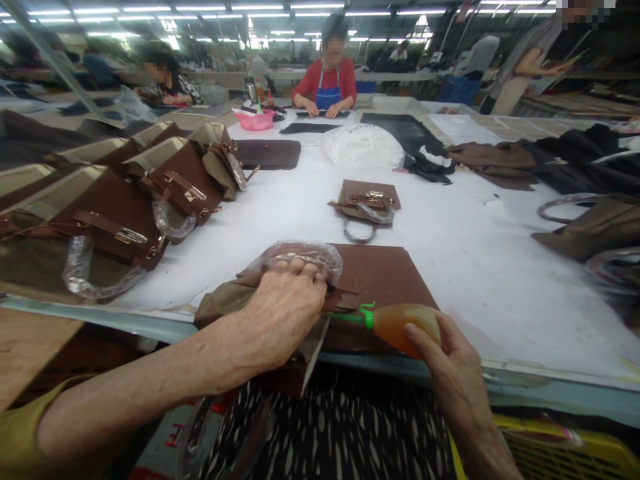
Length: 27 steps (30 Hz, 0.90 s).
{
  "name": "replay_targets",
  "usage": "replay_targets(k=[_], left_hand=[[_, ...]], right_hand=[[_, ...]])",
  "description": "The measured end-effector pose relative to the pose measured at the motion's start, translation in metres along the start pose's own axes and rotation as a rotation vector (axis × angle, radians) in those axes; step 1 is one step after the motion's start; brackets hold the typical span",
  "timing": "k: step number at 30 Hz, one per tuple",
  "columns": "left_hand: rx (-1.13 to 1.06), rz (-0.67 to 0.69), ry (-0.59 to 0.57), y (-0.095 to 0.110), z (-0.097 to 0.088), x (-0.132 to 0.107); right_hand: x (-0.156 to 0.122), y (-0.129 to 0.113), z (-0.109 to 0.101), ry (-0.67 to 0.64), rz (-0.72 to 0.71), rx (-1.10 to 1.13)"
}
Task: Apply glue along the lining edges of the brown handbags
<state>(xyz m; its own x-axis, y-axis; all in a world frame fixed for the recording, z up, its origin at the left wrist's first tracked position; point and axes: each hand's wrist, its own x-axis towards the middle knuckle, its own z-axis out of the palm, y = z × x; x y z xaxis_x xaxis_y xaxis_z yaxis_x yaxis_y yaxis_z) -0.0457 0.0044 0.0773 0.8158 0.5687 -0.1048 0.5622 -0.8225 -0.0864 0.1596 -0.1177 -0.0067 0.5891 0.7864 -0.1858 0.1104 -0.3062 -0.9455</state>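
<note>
A brown leather handbag [380, 280] lies flat at the near edge of the white table [475, 267], its handle wrapped in clear plastic [300, 255]. My left hand [283, 310] is closed over the bag's top flap and handle, pressing it down. My right hand [445, 360] grips an orange squeeze bottle [400, 323] with a green nozzle [350, 317]. The nozzle tip points left and meets the flap just under my left fingers.
Several finished brown handbags [165, 187] stand in a row at the left. Another small bag [367, 200] lies mid-table, with a white plastic bag [363, 147] and a pink basin [255, 120] behind. Dark bags pile at the right [590, 227]. A person in red [327, 83] works opposite.
</note>
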Motion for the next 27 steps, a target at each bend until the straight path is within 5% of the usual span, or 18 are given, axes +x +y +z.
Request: replay_targets(k=[8, 15, 27], left_hand=[[0.01, 0.002, -0.002, 0.001, -0.002, 0.0], [0.043, 0.009, 0.024, 0.001, 0.001, 0.004], [0.071, 0.007, 0.007, 0.001, -0.002, 0.004]], right_hand=[[-0.02, -0.012, 0.001, -0.12, 0.071, 0.05], [-0.037, 0.004, -0.003, -0.231, 0.173, 0.211], [-0.039, 0.017, -0.006, -0.137, 0.256, 0.319]])
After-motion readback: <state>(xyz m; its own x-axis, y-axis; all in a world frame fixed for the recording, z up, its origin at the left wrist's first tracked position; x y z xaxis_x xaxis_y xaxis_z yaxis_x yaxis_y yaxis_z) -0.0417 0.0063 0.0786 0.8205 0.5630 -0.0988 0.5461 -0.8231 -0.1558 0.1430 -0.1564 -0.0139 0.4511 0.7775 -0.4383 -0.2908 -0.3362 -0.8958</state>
